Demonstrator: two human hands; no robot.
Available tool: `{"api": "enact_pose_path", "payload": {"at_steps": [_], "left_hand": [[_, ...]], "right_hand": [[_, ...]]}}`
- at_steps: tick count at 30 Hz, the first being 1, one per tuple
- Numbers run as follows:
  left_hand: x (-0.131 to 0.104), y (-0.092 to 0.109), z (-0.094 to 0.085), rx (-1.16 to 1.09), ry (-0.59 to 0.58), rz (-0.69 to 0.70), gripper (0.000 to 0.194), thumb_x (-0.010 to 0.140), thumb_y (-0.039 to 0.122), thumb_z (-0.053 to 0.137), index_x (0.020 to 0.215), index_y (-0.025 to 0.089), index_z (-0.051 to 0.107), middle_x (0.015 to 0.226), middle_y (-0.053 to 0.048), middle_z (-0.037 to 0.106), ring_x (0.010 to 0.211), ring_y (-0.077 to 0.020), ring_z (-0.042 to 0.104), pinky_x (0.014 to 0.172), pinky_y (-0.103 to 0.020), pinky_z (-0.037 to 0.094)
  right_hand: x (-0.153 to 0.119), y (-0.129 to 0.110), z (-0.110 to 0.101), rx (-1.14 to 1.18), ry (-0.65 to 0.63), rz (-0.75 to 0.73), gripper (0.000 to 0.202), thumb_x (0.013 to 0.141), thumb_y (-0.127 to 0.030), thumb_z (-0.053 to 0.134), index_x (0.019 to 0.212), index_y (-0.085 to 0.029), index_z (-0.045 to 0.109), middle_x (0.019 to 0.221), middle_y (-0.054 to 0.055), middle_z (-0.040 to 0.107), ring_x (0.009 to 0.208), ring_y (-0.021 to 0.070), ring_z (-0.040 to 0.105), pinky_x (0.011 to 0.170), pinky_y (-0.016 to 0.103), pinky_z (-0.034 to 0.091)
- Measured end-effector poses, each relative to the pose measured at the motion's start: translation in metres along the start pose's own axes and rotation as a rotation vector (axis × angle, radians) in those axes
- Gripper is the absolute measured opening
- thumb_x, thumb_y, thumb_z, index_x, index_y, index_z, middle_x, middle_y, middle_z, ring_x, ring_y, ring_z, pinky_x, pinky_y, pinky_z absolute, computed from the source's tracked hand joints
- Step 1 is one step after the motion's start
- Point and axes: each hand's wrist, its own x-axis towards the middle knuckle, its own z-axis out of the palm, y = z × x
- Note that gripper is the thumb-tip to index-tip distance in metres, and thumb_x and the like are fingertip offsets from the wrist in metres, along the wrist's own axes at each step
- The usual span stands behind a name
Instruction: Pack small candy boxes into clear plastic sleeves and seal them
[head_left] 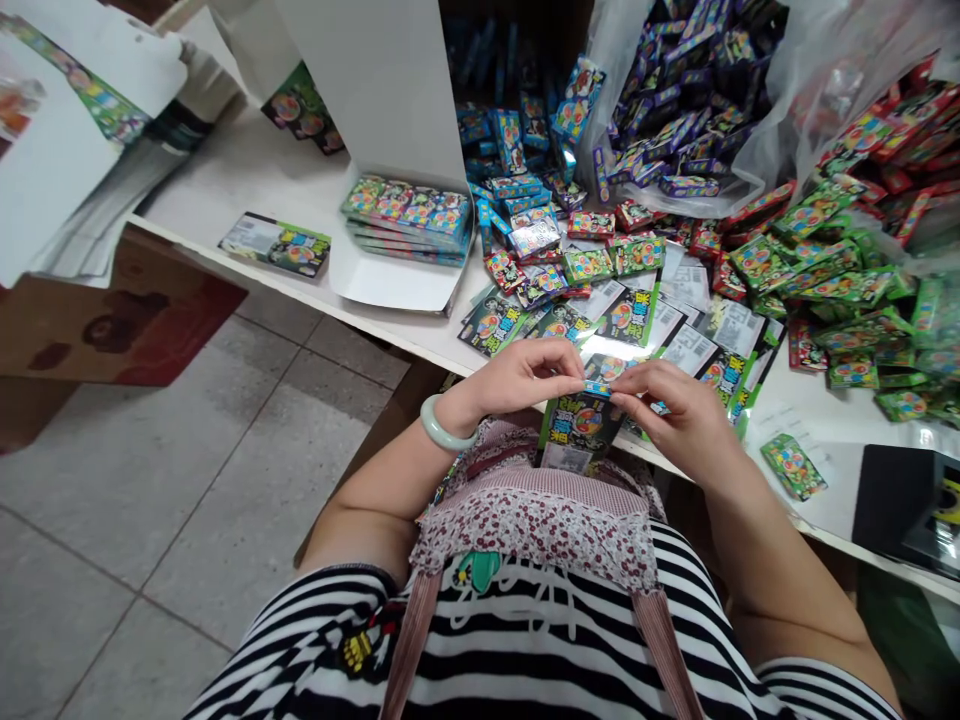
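My left hand (525, 378), with a pale green bangle (448, 424) on the wrist, pinches one end of a small blue candy box (598, 388). At its other end, the fingertips of my right hand (679, 415) are closed on it too. Just below my fingers hangs a black and green printed packet (581, 425), in front of my apron. Whether my fingers also grip this packet is hard to make out. More black printed packets (694, 352) lie overlapped on the table beyond my hands.
Loose blue boxes (529, 200), green boxes (832, 260) and red boxes (911, 130) are heaped at the back. Purple boxes (686, 110) fill a clear plastic bag. An open white carton (401, 285) holds stacked packs on the left. A black object (892, 500) sits far right.
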Motion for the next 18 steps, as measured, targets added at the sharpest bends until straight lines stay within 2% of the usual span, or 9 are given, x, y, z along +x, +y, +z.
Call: {"api": "enact_pose_path", "payload": {"at_steps": [5, 8, 13, 18], "left_hand": [[0.002, 0.001, 0.004, 0.019, 0.021, -0.059, 0.02, 0.085, 0.032, 0.069, 0.077, 0.018, 0.059, 0.078, -0.002, 0.064, 0.07, -0.011, 0.059, 0.063, -0.026, 0.049], [0.003, 0.003, 0.0, 0.035, -0.007, -0.069, 0.019, 0.083, 0.031, 0.07, 0.075, 0.019, 0.058, 0.076, -0.002, 0.063, 0.069, -0.0109, 0.059, 0.063, -0.026, 0.048], [0.001, 0.002, -0.009, -0.04, -0.08, -0.069, 0.022, 0.083, 0.034, 0.072, 0.072, 0.018, 0.06, 0.079, -0.003, 0.065, 0.071, -0.0114, 0.061, 0.064, -0.027, 0.051], [-0.005, 0.001, -0.005, -0.021, -0.01, -0.065, 0.022, 0.086, 0.032, 0.069, 0.072, 0.018, 0.06, 0.078, -0.003, 0.065, 0.07, -0.0111, 0.06, 0.066, -0.027, 0.05]], "right_hand": [[0.004, 0.0, 0.003, 0.058, -0.005, 0.114, 0.015, 0.091, -0.031, 0.067, 0.079, -0.023, 0.063, 0.076, 0.002, 0.066, 0.069, 0.0159, 0.062, 0.054, 0.026, 0.049], [0.01, 0.0, 0.003, 0.056, -0.023, 0.148, 0.02, 0.091, -0.034, 0.067, 0.075, -0.022, 0.062, 0.075, 0.002, 0.065, 0.067, 0.0151, 0.06, 0.054, 0.026, 0.047], [0.013, -0.004, 0.006, 0.031, -0.068, 0.102, 0.018, 0.091, -0.031, 0.066, 0.075, -0.022, 0.062, 0.073, 0.002, 0.065, 0.066, 0.0152, 0.059, 0.055, 0.028, 0.044], [0.008, -0.004, 0.004, 0.02, -0.072, 0.02, 0.012, 0.092, -0.026, 0.065, 0.08, -0.023, 0.065, 0.081, 0.002, 0.068, 0.076, 0.0172, 0.064, 0.063, 0.03, 0.048]]}}
